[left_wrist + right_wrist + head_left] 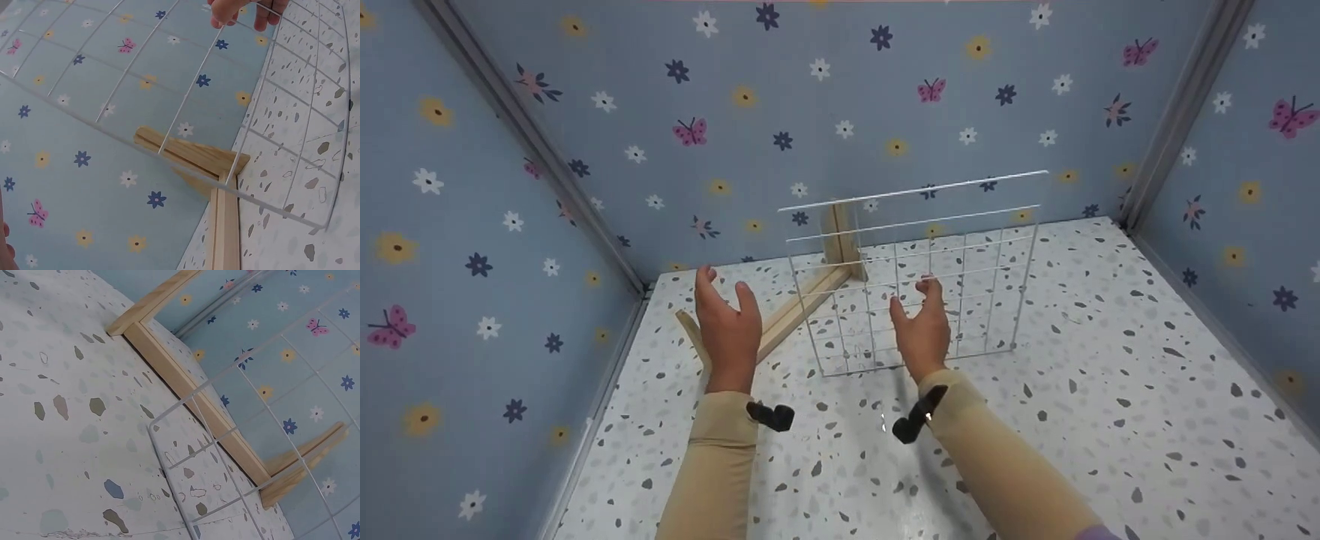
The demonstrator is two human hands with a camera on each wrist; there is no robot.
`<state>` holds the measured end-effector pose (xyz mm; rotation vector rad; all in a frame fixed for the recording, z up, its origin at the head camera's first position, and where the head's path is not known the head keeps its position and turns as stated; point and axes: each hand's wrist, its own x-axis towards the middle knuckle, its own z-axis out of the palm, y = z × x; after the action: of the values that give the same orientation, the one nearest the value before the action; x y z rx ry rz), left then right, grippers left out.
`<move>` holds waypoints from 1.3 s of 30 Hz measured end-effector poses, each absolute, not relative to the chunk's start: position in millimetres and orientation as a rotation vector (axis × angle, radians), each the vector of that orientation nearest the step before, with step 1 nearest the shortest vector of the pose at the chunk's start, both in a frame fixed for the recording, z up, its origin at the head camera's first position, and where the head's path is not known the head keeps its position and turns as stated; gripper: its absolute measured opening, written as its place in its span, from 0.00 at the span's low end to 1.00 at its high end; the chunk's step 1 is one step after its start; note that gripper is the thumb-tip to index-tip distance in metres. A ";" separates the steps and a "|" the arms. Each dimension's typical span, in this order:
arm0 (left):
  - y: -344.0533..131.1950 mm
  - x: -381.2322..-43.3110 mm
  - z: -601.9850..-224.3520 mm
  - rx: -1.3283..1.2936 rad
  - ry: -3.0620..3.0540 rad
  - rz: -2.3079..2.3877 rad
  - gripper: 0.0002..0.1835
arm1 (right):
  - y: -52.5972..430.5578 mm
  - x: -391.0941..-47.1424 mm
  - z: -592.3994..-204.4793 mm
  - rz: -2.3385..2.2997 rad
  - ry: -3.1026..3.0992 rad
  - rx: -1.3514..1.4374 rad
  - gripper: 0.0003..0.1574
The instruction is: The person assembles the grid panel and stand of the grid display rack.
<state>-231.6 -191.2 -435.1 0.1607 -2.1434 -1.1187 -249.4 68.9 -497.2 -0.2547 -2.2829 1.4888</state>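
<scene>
White wire rectangular grid panel [915,223]: positioned right of centre, tilted, with the far edge raised above the near edge. Right hand [926,337]: thumb and fingers narrow, pinching a wire of the panel. Left hand [729,326]: raised left of the panel, thumb and fingers wide apart.

Pale wooden stand [784,330]: a straight bar with a crosswise piece at each end, resting on the white speckled tabletop [1095,420]. The bar runs from near left to far right — one end below the left hand in the head view, the other beside the light blue floral-print far wall [885,105]. The panel partly overlaps the stand in that view; whether the two touch cannot be determined. Beige sleeves [724,442] cover both forearms — a black fitting [771,416] sits at each wrist.
</scene>
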 end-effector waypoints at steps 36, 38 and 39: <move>-254.2 -248.8 -480.5 0.466 -2.104 -1.370 0.40 | 69.6 -250.8 -498.4 1.485 -2.273 -0.248 0.33; -255.5 -248.1 -484.5 0.479 -2.104 -1.395 0.40 | 69.3 -250.6 -498.6 1.480 -2.277 -0.249 0.32; -256.0 -247.6 -486.4 0.485 -2.105 -1.405 0.40 | 69.1 -250.5 -498.7 1.477 -2.279 -0.248 0.32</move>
<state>-247.6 -256.0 -486.4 0.4850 -2.1053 -1.4052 -250.5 69.1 -498.7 -0.2484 -2.2794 1.4774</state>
